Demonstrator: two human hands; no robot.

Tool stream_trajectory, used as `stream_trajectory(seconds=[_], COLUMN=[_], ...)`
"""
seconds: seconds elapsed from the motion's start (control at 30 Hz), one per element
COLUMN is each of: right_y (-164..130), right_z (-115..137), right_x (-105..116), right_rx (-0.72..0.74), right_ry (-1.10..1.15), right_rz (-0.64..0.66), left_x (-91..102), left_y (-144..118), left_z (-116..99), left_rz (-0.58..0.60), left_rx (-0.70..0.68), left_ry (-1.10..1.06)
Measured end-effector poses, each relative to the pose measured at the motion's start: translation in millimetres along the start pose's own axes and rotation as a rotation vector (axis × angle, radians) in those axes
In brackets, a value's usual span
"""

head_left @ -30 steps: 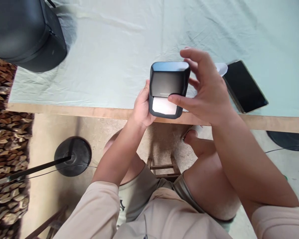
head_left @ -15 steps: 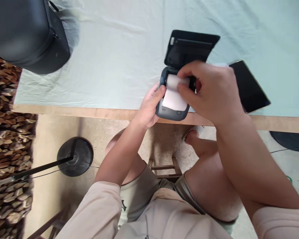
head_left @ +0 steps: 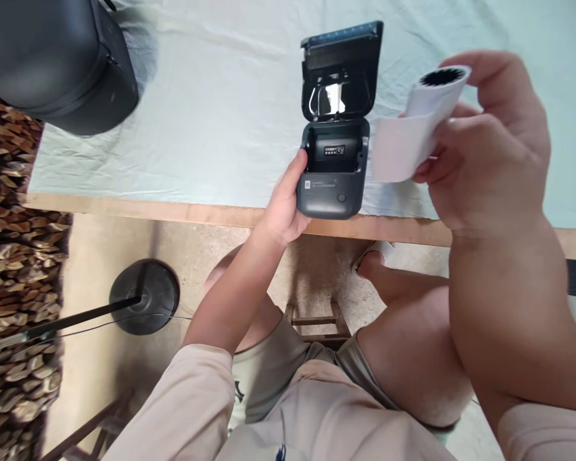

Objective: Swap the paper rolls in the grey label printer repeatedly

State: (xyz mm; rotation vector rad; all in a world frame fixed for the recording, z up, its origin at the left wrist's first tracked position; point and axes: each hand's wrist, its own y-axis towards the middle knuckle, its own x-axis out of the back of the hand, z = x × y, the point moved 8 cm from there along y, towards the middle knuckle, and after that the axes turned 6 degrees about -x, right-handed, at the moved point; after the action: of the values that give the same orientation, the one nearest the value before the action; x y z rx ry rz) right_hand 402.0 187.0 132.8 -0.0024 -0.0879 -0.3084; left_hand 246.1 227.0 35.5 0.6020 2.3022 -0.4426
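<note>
A dark portable label printer (head_left: pixel 330 192) is gripped by my left hand (head_left: pixel 288 202) along its left side, over the table's front edge. Its lid (head_left: pixel 340 77) stands raised, and the paper bay (head_left: pixel 333 148) inside holds no roll; a small printed label shows on its floor. To the right of the printer, my right hand (head_left: pixel 494 141) is closed around a white paper roll (head_left: pixel 429 105) with a black toothed core. A loose end of the paper hangs down from the roll toward the printer, apart from it.
A pale green cloth (head_left: pixel 211 115) covers the wooden-edged table (head_left: pixel 173 210). At the upper left stands a black zippered case (head_left: pixel 62 70). Below, a round black stand base (head_left: pixel 144 298) rests on the floor beside stacked firewood (head_left: pixel 19 269).
My right hand has lifted the paper roll out of the printer's bay and moved it right and up. The printer is tilted differently, its lid still open. The dark tablet is now hidden.
</note>
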Motion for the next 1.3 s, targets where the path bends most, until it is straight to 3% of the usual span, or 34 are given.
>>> stream_trajectory(seconds=[0.07,0.2,0.4,0.57,0.7,0.8,0.93,0.97,1.1,1.2,1.3], right_y=[5.2,8.3,-5.6,-10.0,-8.2,-8.7,-5.3,0.8,25.5,24.6,18.1], right_z=[-24.6,-54.5,-53.2,-49.7,-55.4,-43.3,-16.2,-20.0,-56.5,-55.7,-43.2], right_x=[6.5,0.7,-3.0,-0.2,-1.3,7.1,35.0,40.0,47.5,45.9,51.8], right_rx=[-0.081,-0.083,-0.014,0.137,0.079,0.113,0.334,0.3,-0.001,0.04,0.119], right_ry=[0.071,-0.114,-0.187,-0.636,-0.845,-0.831,-0.858,-0.885,-0.894,-0.787,-0.453], right_rz=[-0.046,-0.046,-0.07,-0.141,-0.104,-0.141,-0.434,-0.45,-0.312,-0.312,-0.395], left_x=[2.2,4.5,2.6,-0.1,-4.1,-4.2,-2.7,-2.3,-0.5,-1.2,-2.5], left_y=[0.5,0.8,-0.1,-0.8,-1.4,-1.0,0.6,0.9,0.9,0.5,0.5], left_z=[0.1,0.3,0.0,-1.3,-1.1,-2.3,-2.0,-1.8,-1.7,-2.4,-2.9], left_rz=[-0.041,-0.094,-0.106,-0.105,-0.081,-0.072,-0.041,-0.036,-0.057,-0.062,-0.047], left_rx=[0.016,0.02,0.025,0.03,0.051,0.037,0.015,0.013,0.012,0.008,-0.008], left_ry=[-0.028,-0.069,-0.105,-0.106,-0.116,-0.121,-0.102,-0.096,-0.074,-0.078,-0.081])
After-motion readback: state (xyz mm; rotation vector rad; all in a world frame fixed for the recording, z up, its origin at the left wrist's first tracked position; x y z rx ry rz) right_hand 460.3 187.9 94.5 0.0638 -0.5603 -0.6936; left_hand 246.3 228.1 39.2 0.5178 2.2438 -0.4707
